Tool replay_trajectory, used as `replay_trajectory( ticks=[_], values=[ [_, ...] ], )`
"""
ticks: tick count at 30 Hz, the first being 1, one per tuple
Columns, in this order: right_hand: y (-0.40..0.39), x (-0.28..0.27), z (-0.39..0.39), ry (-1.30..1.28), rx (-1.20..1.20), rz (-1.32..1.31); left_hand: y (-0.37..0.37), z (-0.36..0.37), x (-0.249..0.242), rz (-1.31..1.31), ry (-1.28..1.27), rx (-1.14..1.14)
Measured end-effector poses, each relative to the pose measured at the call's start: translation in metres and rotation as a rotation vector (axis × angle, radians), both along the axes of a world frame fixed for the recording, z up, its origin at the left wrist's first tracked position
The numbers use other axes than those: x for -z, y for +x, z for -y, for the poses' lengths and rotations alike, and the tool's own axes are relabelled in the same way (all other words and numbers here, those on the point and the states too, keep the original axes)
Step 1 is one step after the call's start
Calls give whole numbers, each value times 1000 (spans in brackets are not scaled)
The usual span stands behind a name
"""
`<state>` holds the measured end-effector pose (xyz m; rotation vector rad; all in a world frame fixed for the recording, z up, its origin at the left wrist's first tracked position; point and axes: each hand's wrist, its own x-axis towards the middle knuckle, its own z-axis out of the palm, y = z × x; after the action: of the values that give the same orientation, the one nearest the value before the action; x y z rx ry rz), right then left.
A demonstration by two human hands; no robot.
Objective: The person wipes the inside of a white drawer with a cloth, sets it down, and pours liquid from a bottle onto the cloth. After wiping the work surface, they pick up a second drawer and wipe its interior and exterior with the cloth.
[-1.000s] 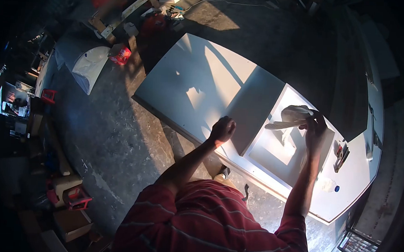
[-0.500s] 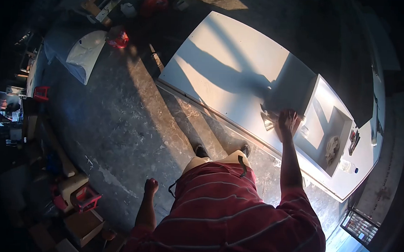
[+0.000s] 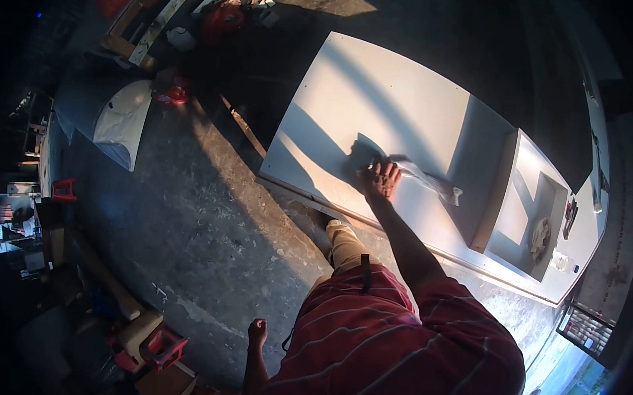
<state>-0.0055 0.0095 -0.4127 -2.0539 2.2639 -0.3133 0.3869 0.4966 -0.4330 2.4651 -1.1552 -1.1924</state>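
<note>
My right hand [image 3: 382, 178] presses on the pale panel [image 3: 373, 79], left of its middle, and holds a thin whitish cloth [image 3: 432, 181] that trails to the right and is blurred. The fingers point up the panel, and the hand's dark shadow falls just beyond them. My left hand [image 3: 257, 330] hangs low over the floor, closed like a fist, with nothing visible in it. Toward the panel's right end stands a raised box frame [image 3: 499, 193] with a crumpled pale cloth [image 3: 541, 236] inside.
A clear bottle [image 3: 562, 262] and a dark tool [image 3: 569, 216] lie right of the frame. A curved white piece [image 3: 122, 123], a red bag [image 3: 173, 91] and a wooden strip [image 3: 243, 126] are on the left. Red stools [image 3: 165, 347] and a cardboard box [image 3: 167, 384] stand lower left.
My right hand has swept left along the panel with the cloth, away from the box frame. The view has shifted, and one leg now reaches forward toward the panel's edge.
</note>
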Motion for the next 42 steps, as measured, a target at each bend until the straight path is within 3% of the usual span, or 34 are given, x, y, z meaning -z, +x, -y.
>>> replay_trajectory(
  ticks=[3, 5, 7, 8, 10, 13, 15, 18, 19, 20, 21, 23, 25, 27, 28, 29, 31, 32, 34, 37, 38, 39, 42],
  values=[
    [102, -23, 44, 149, -143, 155, 19, 28, 4, -28, 39, -65],
    [184, -29, 75, -54, -359, 105, 19, 55, -13, -77, 26, -144],
    [260, -37, 104, -73, -448, 605, 22, 83, -35, -117, 89, -87],
    [278, -56, 124, -101, -496, 615, 29, 90, -38, -54, 58, 8],
    [290, -92, 147, -217, -525, 669, 40, 104, -49, -82, 78, -48],
    [230, -147, 173, -394, -478, 547, 43, 122, -62, -88, 58, -63],
    [150, -182, 173, -311, -415, 592, 59, 115, -60, -57, 59, -25],
    [19, -213, 152, 12, -286, 625, 69, 115, -42, -180, 125, -124],
    [-29, -194, 145, -180, -415, 393, 72, 117, -35, -185, 119, -112],
    [-62, -230, 120, 46, -111, 671, 79, 116, -24, -243, 152, -112],
    [-97, -228, 107, 152, 14, 549, 84, 114, -20, -298, 190, -114],
    [-199, -150, 81, 188, -383, -100, 83, 126, -18, -320, 169, -111],
    [-231, -107, 53, 90, 268, 150, 90, 134, -11, -232, 159, 41],
    [-222, -58, 35, 111, 708, -51, 92, 152, -11, -184, 161, 108],
    [-288, 82, 17, 103, 481, -241, 92, 156, -15, -132, 171, 169],
    [-248, 46, 20, -117, 546, 53, 93, 161, -11, -126, 170, 166],
    [-208, 29, 19, -328, 474, 50, 100, 164, -12, -131, -80, 244],
    [-190, 38, 23, -327, 511, -52, 101, 164, -16, -125, -73, 246],
    [-136, 36, 33, -296, 516, -164, 90, 166, -38, -220, 79, 8],
    [-27, 31, 52, -177, 416, 28, 92, 145, -42, -170, 105, 60],
    [14, 39, 67, -350, 370, 80, 93, 137, -43, -182, 109, 65],
    [59, 15, 75, -172, 313, 180, 96, 127, -41, -175, 106, 63],
    [178, -4, 118, -108, 42, 253, 100, 102, -43, -127, 148, 68]
  ],
)
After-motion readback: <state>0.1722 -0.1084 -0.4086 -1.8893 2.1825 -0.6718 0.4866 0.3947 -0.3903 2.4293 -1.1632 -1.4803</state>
